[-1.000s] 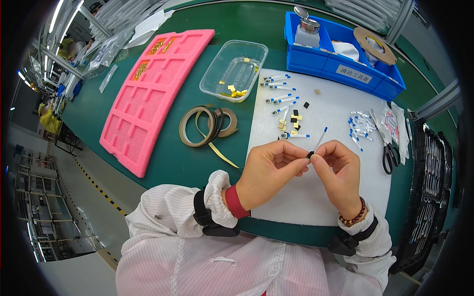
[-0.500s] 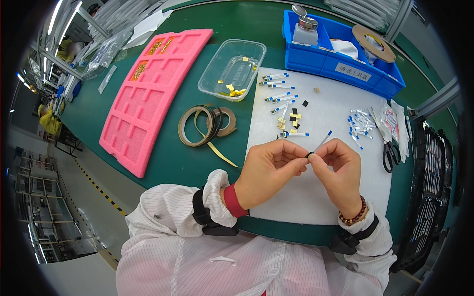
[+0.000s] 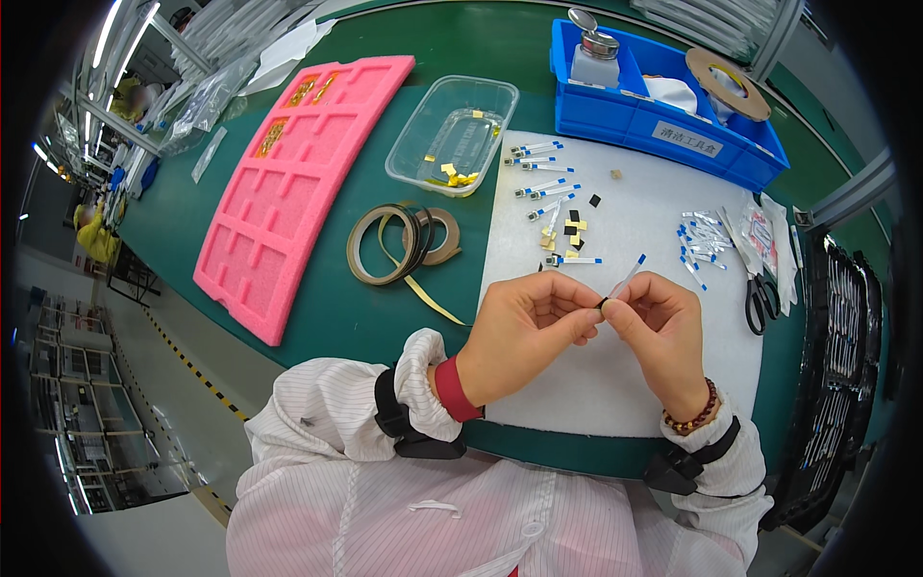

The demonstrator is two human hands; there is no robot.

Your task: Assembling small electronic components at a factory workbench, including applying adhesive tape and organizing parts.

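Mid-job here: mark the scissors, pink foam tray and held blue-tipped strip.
Scissors (image 3: 756, 280): head view, where blades meet handles.
Pink foam tray (image 3: 293, 192): head view, bare foam near middle.
Blue-tipped strip (image 3: 629, 275): head view, pale length.

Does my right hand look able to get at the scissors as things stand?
Probably yes: nothing visible lies between your right hand and the scissors to its right, though it would likely need to release the small black piece.
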